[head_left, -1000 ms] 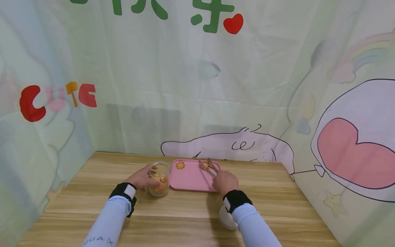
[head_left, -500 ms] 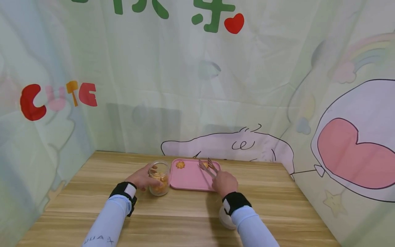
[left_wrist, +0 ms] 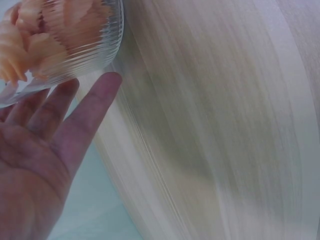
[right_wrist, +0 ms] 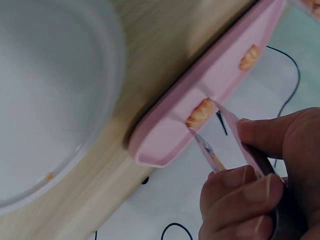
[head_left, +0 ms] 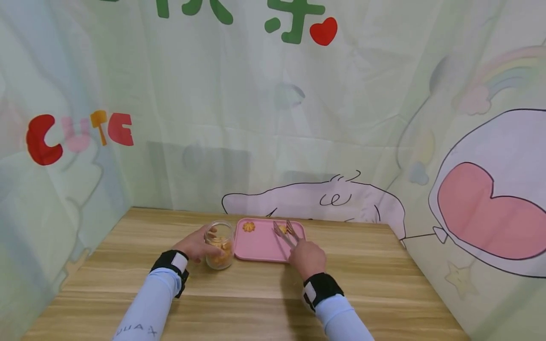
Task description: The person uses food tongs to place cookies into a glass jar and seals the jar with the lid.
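My left hand [head_left: 194, 246] holds a glass jar [head_left: 225, 261] at its side, thumb across the front. Pale golden cookies [left_wrist: 45, 37] fill its lower part, and the jar has no lid on. With my right hand [head_left: 308, 259] I grip metal tongs [head_left: 283, 237] over a pink tray [head_left: 258, 248]. The tong arms are spread, their tips at either end of a flower-shaped cookie [right_wrist: 200, 113] at the tray's right end. Another such cookie [head_left: 249, 227] lies at the far left corner of the tray.
A round white lid [right_wrist: 50, 100] lies on the wooden table [head_left: 239, 303], mostly hidden under my right wrist in the head view. Printed fabric [head_left: 192, 109] hangs behind the table and along both sides.
My right hand and forearm have shifted slightly left and toward me, covering more of the lid. The tong tips stay around the right cookie. My left hand and the jar have not moved.
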Motion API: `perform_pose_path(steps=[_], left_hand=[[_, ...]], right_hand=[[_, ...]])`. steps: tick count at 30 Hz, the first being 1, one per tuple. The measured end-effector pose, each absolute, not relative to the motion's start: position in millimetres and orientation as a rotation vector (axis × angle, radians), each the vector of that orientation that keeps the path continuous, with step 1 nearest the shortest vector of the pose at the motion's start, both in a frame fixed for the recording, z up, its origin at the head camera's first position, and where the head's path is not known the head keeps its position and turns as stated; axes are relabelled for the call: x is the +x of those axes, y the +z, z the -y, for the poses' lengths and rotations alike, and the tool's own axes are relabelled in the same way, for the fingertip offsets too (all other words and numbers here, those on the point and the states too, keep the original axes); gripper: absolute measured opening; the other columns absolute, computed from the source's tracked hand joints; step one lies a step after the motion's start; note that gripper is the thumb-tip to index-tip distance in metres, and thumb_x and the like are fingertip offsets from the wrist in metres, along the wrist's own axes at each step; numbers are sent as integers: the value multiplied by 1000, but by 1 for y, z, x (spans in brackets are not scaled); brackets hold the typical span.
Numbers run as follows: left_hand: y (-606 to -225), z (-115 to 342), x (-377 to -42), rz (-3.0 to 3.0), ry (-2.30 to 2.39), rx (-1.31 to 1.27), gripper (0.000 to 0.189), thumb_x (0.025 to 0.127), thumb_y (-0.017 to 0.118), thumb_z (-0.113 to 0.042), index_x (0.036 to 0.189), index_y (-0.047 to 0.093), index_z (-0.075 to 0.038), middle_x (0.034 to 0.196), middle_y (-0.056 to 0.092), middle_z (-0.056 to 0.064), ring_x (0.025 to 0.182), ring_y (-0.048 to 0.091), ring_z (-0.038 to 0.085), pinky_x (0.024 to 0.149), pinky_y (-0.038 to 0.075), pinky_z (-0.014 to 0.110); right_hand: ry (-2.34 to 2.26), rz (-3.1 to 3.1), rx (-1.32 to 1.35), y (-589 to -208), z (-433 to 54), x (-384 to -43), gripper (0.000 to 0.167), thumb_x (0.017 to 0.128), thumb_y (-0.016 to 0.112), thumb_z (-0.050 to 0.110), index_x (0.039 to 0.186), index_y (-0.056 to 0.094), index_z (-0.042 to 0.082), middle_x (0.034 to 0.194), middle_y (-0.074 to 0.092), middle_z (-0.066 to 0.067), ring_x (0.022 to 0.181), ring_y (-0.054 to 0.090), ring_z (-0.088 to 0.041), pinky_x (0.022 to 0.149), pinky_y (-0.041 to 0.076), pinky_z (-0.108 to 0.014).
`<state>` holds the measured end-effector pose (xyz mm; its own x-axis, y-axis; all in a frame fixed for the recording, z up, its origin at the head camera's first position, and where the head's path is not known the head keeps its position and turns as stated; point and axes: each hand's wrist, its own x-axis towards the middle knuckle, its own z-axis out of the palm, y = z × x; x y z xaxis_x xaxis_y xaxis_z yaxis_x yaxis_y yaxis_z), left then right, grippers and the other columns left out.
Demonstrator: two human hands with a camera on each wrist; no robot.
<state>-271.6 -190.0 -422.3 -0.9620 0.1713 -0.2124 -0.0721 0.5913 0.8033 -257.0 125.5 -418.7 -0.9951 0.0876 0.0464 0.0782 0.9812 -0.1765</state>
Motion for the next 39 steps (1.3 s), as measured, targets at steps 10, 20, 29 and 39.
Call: perform_pose_path(steps=[10,20,29,39], left_hand=[[-421,190,-271,-2560,1302,76,82,87,85,-23,152,41,1,152,47,31,128,54,49,83,59,56],[-421,192,-271,-2560,1319,103,81,86,86,-22,150,42,3,148,48,33,122,56,47,76,59,51],[-424,192,-272,-2554,1324,89,83,86,87,-23,151,41,2,146,49,34,122,56,48,79,59,54],[-422,191,-271,-2552,1320,83,83,87,87,-24,151,40,2,148,48,34,126,54,50,83,59,59]], right_hand=[[302,3001,-122,-419,-124,-242,32,94,79,28,108,74,-1,73,62,-10,63,57,-23,54,50,-39],[333,2956,-142,-424,-121,-238,41,95,79,32,123,74,2,74,65,-11,61,56,-23,50,46,-36],[398,2952,-162,-421,-122,-233,45,97,77,34,130,72,4,73,61,-10,62,55,-24,52,41,-34],[454,2917,-115,-407,-115,-225,48,98,75,34,136,68,5,77,65,-9,64,56,-23,55,46,-36]])
